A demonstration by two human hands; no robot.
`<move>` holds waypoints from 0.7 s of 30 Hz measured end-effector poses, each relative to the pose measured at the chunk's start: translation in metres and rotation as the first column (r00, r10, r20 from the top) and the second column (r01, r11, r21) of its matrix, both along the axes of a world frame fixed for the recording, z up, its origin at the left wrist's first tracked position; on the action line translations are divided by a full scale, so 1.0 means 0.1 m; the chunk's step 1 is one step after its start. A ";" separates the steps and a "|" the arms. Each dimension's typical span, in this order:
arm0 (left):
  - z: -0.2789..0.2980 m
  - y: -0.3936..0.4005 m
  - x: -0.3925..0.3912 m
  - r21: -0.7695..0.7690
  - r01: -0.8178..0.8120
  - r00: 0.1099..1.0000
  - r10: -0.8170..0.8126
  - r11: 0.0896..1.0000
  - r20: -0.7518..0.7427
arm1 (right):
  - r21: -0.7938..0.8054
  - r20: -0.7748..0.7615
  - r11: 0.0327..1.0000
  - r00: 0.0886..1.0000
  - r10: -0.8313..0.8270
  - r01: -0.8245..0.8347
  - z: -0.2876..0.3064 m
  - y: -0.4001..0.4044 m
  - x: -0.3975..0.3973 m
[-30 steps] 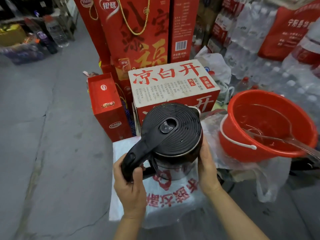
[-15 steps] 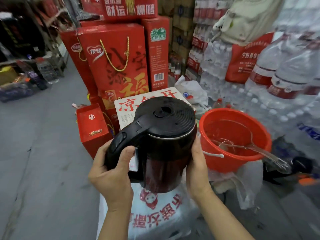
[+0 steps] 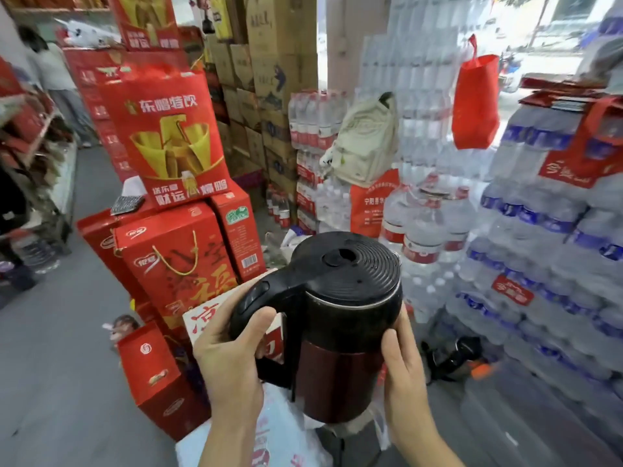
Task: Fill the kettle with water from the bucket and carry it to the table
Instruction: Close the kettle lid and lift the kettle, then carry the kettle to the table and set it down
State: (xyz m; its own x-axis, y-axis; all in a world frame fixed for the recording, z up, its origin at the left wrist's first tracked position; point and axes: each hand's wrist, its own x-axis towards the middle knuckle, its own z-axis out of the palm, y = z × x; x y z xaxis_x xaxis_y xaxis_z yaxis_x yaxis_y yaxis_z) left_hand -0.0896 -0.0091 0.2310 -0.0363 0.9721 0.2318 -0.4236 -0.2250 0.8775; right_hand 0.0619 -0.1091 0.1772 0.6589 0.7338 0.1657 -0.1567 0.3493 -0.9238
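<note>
A crowded shop storeroom: grey concrete floor (image 3: 50, 382) runs off to the left, and goods are stacked high on every side. Red gift boxes (image 3: 175, 264) with gold cord handles stand piled at the left, a larger red carton (image 3: 168, 139) perched on top of them. Brown cardboard cartons (image 3: 269, 79) rise behind. To the right, shrink-wrapped packs of bottled water (image 3: 539, 264) form a wall, with bigger jugs (image 3: 424, 237) just beside them. A beige backpack (image 3: 367, 143) sits on the bottles and a red bag (image 3: 475, 102) hangs above.

In the middle, held up in the air, is the kettle (image 3: 337, 325), upright, its black ribbed lid shut, so what is inside cannot be seen. The left hand (image 3: 229, 358) has its fingers wrapped round the black handle; the right hand (image 3: 401, 365) presses flat against the dark red body, fingers loosely spread.
</note>
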 end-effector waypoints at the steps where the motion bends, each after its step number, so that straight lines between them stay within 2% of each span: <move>1: 0.13 -0.04 0.11 -0.003 0.032 0.999 -0.032 0.999 -0.001 | 0.008 0.013 1.000 1.000 -0.014 0.014 0.13 -0.09 0.09; 7: 0.60 -0.41 0.78 -0.005 0.247 0.969 -0.247 0.969 0.021 | 0.067 0.021 0.987 0.989 -0.146 0.145 0.65 -0.68 0.55; 12: 0.73 -0.75 1.24 -0.025 0.461 0.887 -0.461 0.887 0.026 | 0.072 0.016 0.936 0.938 -0.347 0.345 0.76 -1.26 0.75; 16: 0.69 -0.96 1.57 -0.060 0.666 0.746 -0.665 0.744 0.038 | 0.073 0.008 0.852 0.854 -0.520 0.518 0.78 -1.68 0.76; 21: 0.63 -1.37 1.98 -0.101 0.883 0.466 -0.881 0.458 0.081 | 0.009 -0.023 0.676 0.676 -0.737 0.737 0.73 -2.24 0.65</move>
State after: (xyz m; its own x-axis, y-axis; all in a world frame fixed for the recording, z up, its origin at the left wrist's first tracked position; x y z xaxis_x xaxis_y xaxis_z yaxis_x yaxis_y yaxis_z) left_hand 0.1087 -0.1465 0.2944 0.8536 0.5048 0.1283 -0.3502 0.3739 0.8588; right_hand 0.1267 -0.3328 0.2501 0.9875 0.0066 0.1572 0.1434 0.3729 -0.9167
